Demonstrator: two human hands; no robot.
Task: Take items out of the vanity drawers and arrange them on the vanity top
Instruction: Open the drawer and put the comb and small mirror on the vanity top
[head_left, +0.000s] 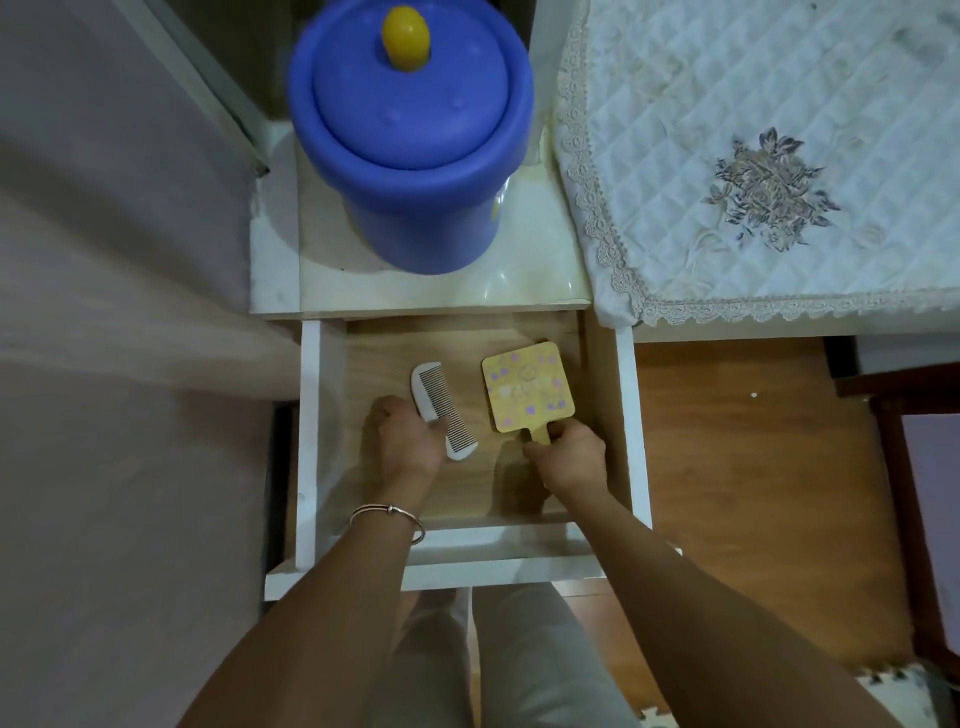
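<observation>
Two items are in hand at once, and that is the main risk. The left hand (408, 441) has its grip closed round one end of the white comb (441, 410), while the right hand (569, 457) pinches only the short handle of the yellow paddle mirror (527, 387). Both things are inside the open drawer (309, 415), low over its wooden floor. I cannot tell whether either is lifted clear of it.

The mirror looks the more likely to slip. Its broad head sits well beyond the narrow handle, so with a grip that far from the weight it may swing or twist out on the way up, and it could crack if it drops. The comb is also held near its end, so its free end could catch on the front lip of the desk (535, 260) as it rises.

Space on the desk is tight. The blue lidded tub (415, 156) takes up most of the surface, leaving bare strips in front and to the right. An arm coming up fast may nudge the tub, and a thing set near the edge could slide back into the drawer. The quilted cloth (753, 156) lies just beside.
</observation>
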